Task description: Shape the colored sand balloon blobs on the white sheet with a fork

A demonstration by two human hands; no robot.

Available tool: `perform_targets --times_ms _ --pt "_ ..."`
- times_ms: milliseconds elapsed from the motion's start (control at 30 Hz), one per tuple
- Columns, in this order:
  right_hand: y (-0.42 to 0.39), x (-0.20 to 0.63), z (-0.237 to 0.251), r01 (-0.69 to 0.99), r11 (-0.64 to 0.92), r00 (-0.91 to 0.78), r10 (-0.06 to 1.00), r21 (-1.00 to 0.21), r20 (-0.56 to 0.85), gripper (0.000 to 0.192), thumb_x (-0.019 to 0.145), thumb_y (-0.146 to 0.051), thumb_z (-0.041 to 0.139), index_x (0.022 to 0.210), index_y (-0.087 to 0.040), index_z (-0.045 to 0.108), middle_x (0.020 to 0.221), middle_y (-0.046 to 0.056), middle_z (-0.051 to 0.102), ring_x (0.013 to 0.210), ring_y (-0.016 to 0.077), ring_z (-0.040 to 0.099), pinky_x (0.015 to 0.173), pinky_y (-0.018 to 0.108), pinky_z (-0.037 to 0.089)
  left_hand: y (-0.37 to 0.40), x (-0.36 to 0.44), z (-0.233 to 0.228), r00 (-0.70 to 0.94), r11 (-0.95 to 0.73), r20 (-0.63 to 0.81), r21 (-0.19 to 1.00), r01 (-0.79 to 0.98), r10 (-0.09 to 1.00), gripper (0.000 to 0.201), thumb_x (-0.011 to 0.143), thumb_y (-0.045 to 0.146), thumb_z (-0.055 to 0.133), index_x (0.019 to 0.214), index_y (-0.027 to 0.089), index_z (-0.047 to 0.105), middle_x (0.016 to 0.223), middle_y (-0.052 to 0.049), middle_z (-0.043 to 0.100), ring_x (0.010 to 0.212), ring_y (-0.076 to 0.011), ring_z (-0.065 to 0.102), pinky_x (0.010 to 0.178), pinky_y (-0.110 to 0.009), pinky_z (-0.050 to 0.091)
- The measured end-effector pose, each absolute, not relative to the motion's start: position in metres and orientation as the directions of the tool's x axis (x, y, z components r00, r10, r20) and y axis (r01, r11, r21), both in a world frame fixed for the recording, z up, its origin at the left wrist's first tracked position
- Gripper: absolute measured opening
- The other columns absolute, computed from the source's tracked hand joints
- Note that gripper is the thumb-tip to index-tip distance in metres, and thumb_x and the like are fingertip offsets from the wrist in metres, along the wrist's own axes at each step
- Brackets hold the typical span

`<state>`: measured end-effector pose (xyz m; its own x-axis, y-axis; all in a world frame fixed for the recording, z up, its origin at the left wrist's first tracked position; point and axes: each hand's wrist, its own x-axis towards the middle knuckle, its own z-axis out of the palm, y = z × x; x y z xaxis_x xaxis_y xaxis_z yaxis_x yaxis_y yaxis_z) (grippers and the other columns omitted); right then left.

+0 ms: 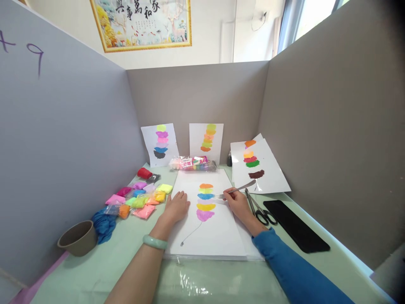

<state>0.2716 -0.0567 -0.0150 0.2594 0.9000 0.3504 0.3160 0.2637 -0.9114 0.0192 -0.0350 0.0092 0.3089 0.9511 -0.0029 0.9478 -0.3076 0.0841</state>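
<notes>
White paper (186,240) lies in front of me, bearing a column of flattened colour patches that look like soft clay. They run orange, yellow-green, blue, pale lavender, yellow and purple from top to bottom. A thin drawn line curls down from the purple patch (205,215). My right hand (236,204) grips a metal fork (243,186), its tines at the right edge of the blue patch (205,196); whether they touch is unclear. My left hand (177,207) rests flat on the paper's left edge, fingers stretched out and holding nothing.
Several bright clay packets (139,202), a blue cloth (104,226) and a grey-brown bowl (79,238) are on the left. Scissors (262,214) and a black slab (295,226) sit right. Behind are painted sheets (218,143), a clear bag (193,164) and grey partitions (196,97).
</notes>
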Motion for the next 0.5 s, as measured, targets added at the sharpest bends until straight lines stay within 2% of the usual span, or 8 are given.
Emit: perform_targets --times_ms 133,267,367,500 --pt "-0.055 0.275 -0.012 0.313 0.232 0.275 0.906 -0.921 0.321 0.021 0.073 -0.037 0.058 0.079 -0.018 0.062 0.066 0.004 0.068 0.061 0.0178 0.060 0.059 0.028 0.042 -0.032 0.019 0.022 0.333 -0.332 -0.090 0.033 0.943 0.939 0.044 0.096 0.034 0.030 0.136 0.019 0.044 0.152 -0.014 0.031 0.140 -0.0274 0.027 0.110 -0.061 0.015" --pt "-0.052 0.279 0.006 0.280 0.170 0.277 0.928 -0.945 0.249 0.021 0.072 -0.037 0.059 0.079 -0.017 0.062 0.063 0.003 0.067 0.048 0.0135 0.051 0.049 0.026 0.037 -0.027 0.022 0.047 0.364 -0.378 -0.200 -0.033 0.925 0.910 0.046 0.091 0.041 0.038 0.129 0.018 0.053 0.144 -0.017 0.043 0.129 -0.0324 0.043 0.107 -0.061 0.022" --pt "-0.050 0.281 0.031 0.263 0.105 0.229 0.959 -0.959 0.168 0.017 0.070 -0.033 0.061 0.077 -0.017 0.062 0.063 0.004 0.067 0.047 0.0120 0.050 0.046 0.024 0.034 -0.023 0.025 0.062 0.362 -0.395 -0.266 -0.080 0.915 0.893 0.046 0.085 0.046 0.047 0.119 0.018 0.061 0.130 -0.017 0.056 0.117 -0.0336 0.054 0.100 -0.053 0.036" --pt "-0.048 0.276 0.062 0.268 0.054 0.137 0.986 -0.962 0.094 0.013 0.067 -0.028 0.063 0.073 -0.017 0.061 0.063 0.004 0.067 0.046 0.0099 0.047 0.044 0.023 0.030 -0.016 0.024 0.066 0.383 -0.419 -0.259 -0.100 0.902 0.887 0.052 0.078 0.053 0.054 0.113 0.017 0.064 0.122 -0.018 0.059 0.109 -0.0342 0.057 0.091 -0.047 0.043"
